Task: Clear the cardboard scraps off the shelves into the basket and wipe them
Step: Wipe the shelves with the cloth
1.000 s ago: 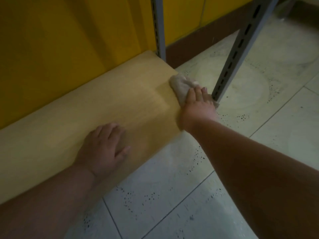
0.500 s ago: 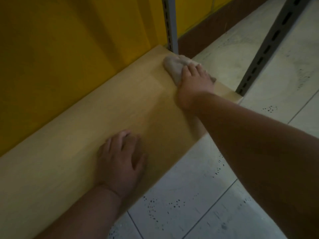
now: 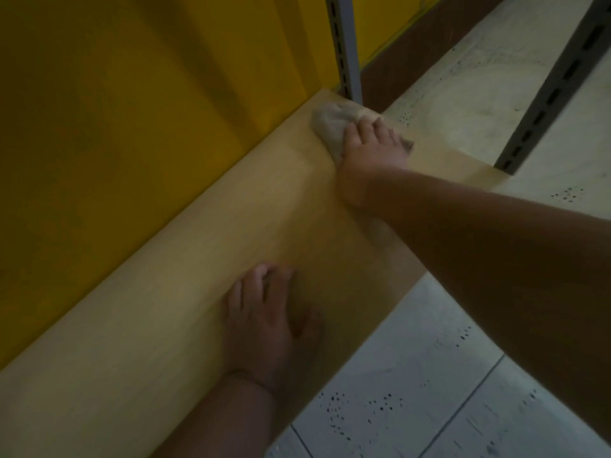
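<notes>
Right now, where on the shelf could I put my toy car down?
Bare shelf lies between the left hand and right hand, along the yellow wall. The far corner is crowded: the cloth sits by the metal post.

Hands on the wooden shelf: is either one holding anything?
The right hand presses a crumpled beige cloth from above, fingers over its near side. The left hand lies flat, holding nothing.
</notes>
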